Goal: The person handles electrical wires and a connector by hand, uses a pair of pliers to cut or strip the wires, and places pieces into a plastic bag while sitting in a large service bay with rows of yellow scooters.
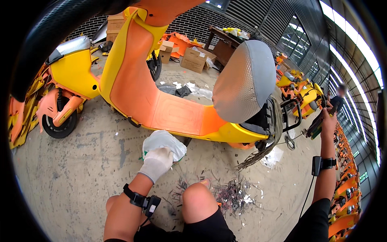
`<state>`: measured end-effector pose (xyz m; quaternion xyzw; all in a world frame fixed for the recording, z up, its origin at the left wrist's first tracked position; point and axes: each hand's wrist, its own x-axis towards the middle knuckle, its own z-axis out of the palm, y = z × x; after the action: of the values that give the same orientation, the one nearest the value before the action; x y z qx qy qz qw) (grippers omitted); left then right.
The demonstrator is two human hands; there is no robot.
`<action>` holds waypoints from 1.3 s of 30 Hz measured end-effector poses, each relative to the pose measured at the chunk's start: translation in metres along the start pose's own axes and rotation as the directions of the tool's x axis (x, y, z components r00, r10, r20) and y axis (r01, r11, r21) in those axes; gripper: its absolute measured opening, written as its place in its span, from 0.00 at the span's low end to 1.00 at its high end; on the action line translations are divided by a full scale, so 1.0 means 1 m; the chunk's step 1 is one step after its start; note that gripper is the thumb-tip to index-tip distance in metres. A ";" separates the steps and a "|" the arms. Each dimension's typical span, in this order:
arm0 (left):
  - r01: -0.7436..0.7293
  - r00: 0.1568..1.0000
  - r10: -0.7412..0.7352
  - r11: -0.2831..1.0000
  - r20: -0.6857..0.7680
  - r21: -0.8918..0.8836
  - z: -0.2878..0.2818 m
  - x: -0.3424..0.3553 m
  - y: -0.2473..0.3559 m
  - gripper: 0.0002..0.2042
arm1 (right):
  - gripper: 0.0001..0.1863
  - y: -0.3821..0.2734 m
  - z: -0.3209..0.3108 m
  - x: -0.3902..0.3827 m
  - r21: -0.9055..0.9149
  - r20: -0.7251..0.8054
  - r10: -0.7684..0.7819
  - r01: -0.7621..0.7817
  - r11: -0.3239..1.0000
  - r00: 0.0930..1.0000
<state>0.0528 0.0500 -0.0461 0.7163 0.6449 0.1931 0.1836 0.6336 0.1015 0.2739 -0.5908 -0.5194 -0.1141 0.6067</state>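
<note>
My left hand (pixel 157 163), in a white work glove, is closed on a bunched white plastic bag (pixel 164 141) above the concrete floor. Directly beyond it stands an orange-and-yellow scooter (pixel 161 111) with a silver-grey seat (pixel 245 82). Out to the far right, my raised right hand (pixel 329 117) has its fingers closed round a dark object with a green edge (pixel 315 127); its kind is hard to make out. A coil of grey-brown wire (pixel 275 129) hangs over the scooter's rear, beside a black rear rack (pixel 293 115).
Scraps of cut wire and debris (pixel 236 197) litter the floor by my knees. Another yellow scooter (pixel 72 76) stands at left. Cardboard boxes (pixel 194 60) and a brown table (pixel 223 38) are behind. A person (pixel 338 99) stands far right, near rows of orange parts (pixel 347 189).
</note>
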 end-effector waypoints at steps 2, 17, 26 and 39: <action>-0.012 1.000 0.012 1.000 -0.005 0.019 0.001 -0.001 0.000 0.18 | 0.06 -0.016 -0.016 -0.008 0.028 0.014 0.041 -0.041 0.999 0.999; -0.186 0.947 0.268 0.908 0.179 -0.377 -0.010 -0.039 0.054 0.20 | 0.07 -0.165 -0.006 -0.124 0.499 0.337 0.015 -0.192 0.845 0.941; -0.389 0.912 0.407 0.827 -0.045 -0.405 -0.030 -0.092 0.071 0.35 | 0.09 -0.286 0.073 -0.285 0.531 0.712 -0.121 -0.417 0.738 0.692; 0.269 0.962 -0.086 0.166 0.258 -0.949 -0.057 -0.078 -0.026 0.23 | 0.04 -0.253 0.211 -0.394 0.398 0.886 -0.106 -0.623 0.674 0.451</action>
<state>-0.0056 -0.0239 -0.0137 0.3665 0.4381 0.4834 0.6634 0.1671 0.0207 0.0736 -0.3751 -0.6430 0.4981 0.4447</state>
